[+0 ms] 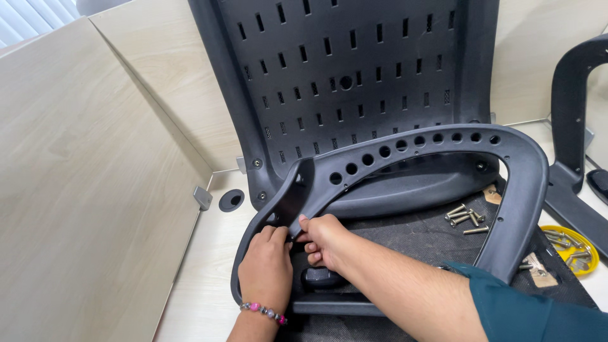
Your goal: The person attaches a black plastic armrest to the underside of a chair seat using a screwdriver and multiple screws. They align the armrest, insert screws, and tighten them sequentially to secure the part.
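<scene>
- the curved black plastic frame [443,142], a loop-shaped chair part with a row of round holes along its top bar, lies across the dark seat underside [411,237] on the pale desk [202,278]; its left end comes down to where both hands meet.
- the left hand [266,272] lies palm down over the frame's lower left bend, fingers curled onto it; whether they close fully around it cannot be told from this view.
- the right hand [323,237] sits just beside the left, touching it, fingertips pinched together at the frame's inner edge; whatever sits between them is hidden.
- a beaded bracelet [263,311] with pink and grey beads circles the left wrist; a dark teal sleeve [525,307] covers the right forearm near the lower edge.
- a small black lever [323,277] sits under the right wrist on the seat underside.
- the slotted black chair back [348,82] stands upright behind the frame.
- loose silver screws [463,218] lie on the seat underside inside the loop, to the right of the hands.
- a yellow dish [586,240] with more metal hardware rests at the right, past the frame's outer side.
- a black armrest [570,107] stands at the far right.
- light wood divider panels [82,177] wall the desk at left and behind, and a round cable grommet [231,200] sits in the desk near the corner.
</scene>
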